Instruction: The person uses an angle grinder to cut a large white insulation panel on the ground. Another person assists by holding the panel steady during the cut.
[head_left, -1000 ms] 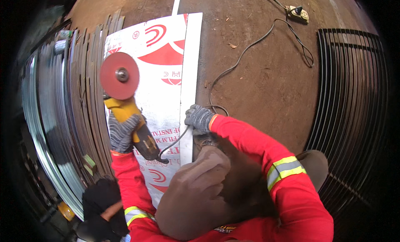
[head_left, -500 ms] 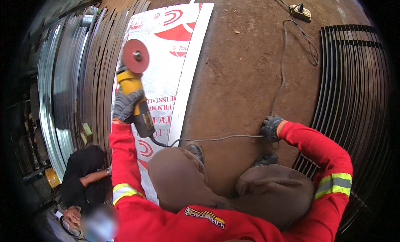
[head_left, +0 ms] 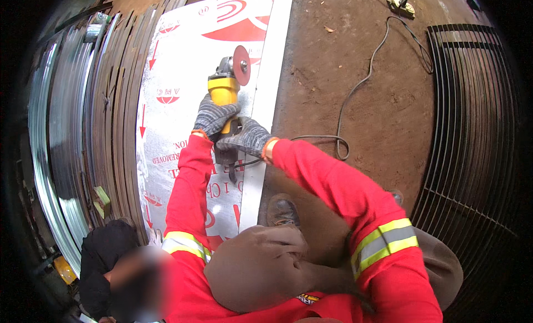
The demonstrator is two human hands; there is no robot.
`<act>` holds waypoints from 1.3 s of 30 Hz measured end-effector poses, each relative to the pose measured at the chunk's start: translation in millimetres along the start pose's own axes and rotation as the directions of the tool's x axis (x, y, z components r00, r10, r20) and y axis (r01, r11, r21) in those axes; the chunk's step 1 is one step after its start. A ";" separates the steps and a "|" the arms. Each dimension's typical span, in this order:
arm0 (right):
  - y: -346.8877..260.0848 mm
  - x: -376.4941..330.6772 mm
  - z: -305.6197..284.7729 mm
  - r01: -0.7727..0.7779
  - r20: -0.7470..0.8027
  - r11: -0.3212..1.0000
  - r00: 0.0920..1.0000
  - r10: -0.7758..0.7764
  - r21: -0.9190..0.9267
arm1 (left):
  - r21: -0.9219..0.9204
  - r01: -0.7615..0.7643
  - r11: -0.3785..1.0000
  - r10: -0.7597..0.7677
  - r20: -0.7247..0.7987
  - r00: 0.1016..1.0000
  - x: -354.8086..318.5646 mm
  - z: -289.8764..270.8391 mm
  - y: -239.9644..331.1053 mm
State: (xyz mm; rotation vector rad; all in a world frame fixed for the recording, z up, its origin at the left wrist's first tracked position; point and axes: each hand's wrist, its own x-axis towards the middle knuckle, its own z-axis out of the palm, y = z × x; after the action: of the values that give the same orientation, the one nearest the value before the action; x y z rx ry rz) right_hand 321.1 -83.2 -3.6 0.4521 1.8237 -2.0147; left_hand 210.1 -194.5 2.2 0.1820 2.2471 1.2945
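yellow angle grinder (head_left: 223, 92) in both hands, it sits above the film-covered sheet (head_left: 183, 73), its red disc (head_left: 241, 66) at the far end; whether the disc touches the sheet, i cannot tell. the left hand (head_left: 215, 116), in a grey knit glove, has its fingers wrapped round the yellow body. the right hand (head_left: 250, 138), gloved alike, grasps the rear part, fingers curled over it, just beside the left. a dark cable (head_left: 369, 70) leaves the tail, crosses the sheet's white right edge strip (head_left: 270, 73), loops on the brown floor (head_left: 316, 84) and runs to a socket block (head_left: 403, 8). left of the sheet lie brown metal strips (head_left: 129, 73), then shiny metal lengths (head_left: 41, 128). near the lower left is a person in dark clothing (head_left: 102, 251). dark curved-looking bars (head_left: 465, 44) fill the right.
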 end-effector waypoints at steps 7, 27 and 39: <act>0.7 2.4 64.5 -0.105 -0.388 0.950 0.895 0.218 0.293 | 0.049 0.128 0.991 -0.130 0.048 0.990 18.4 -3.0 -11.0; -3.0 17.0 63.8 -0.170 -0.418 0.935 0.859 0.295 0.310 | 0.151 0.147 0.978 -0.165 0.119 0.979 24.1 5.3 18.4; 3.2 24.6 65.5 -0.092 -0.445 0.934 0.860 0.249 0.345 | 0.256 0.150 0.955 -0.175 0.079 0.981 29.6 6.3 24.7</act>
State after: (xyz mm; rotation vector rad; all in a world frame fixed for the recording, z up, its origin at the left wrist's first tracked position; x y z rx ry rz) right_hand 302.4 -150.3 -11.4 1.2718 1.6290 -2.2043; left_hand 184.6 -165.7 9.1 0.1452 2.2794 0.8966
